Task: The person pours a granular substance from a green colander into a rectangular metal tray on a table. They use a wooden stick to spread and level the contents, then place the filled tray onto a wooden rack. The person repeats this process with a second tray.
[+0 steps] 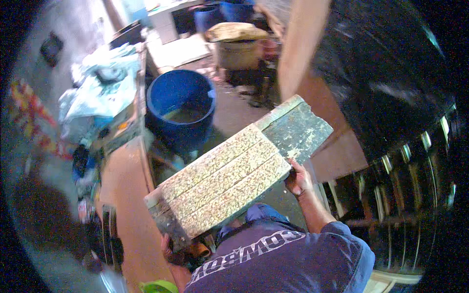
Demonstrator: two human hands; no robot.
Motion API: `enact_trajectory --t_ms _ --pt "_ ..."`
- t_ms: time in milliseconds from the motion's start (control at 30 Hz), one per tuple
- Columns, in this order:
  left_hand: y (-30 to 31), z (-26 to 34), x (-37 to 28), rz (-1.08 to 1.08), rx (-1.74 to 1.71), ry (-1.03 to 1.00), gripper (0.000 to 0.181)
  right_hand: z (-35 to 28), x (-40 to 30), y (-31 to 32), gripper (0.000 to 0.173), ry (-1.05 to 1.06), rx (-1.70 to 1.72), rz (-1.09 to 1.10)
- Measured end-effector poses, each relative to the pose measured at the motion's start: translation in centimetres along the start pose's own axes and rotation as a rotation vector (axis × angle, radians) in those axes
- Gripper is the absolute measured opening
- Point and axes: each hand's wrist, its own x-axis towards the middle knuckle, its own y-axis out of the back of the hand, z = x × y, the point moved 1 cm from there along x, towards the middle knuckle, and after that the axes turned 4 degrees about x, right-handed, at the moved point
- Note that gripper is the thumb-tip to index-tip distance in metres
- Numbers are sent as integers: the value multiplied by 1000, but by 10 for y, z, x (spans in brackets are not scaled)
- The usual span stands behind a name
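A long board (227,179) carries rough, pebble-textured cream slabs in parallel strips, and I hold it slantwise before my body. My left hand (171,251) grips its lower left end, by a dark bare part of the board. At the right, my right hand (298,179) is shut on the long edge, close to where the textured surface stops. Beyond that hand the board's worn grey-green end (298,128) shows, with pale flecks and a raised strip along one side. The undersides of the board and most of my fingers are hidden.
A blue barrel (179,99) stands just past the board. Left of it are a workbench (126,175) and crumpled plastic sheeting (106,84). Farther off is a box with a sack (238,33) on top. A wooden post (302,44) and dark slatted racks (395,205) are at the right.
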Motion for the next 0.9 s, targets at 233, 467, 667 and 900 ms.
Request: enact_trajectory --t_ms 233,467,667,900 --pt "-29 110 110 -151 175 161 53 19 -61 -71 40 209 132 202" --pt "-114 73 221 -371 349 173 53 18 -4 -10 31 435 159 303" --pt "-170 52 274 -521 442 195 53 33 16 7 28 590 211 332" --pt "-227 59 313 -627 492 193 53 26 20 -18 29 745 269 236"
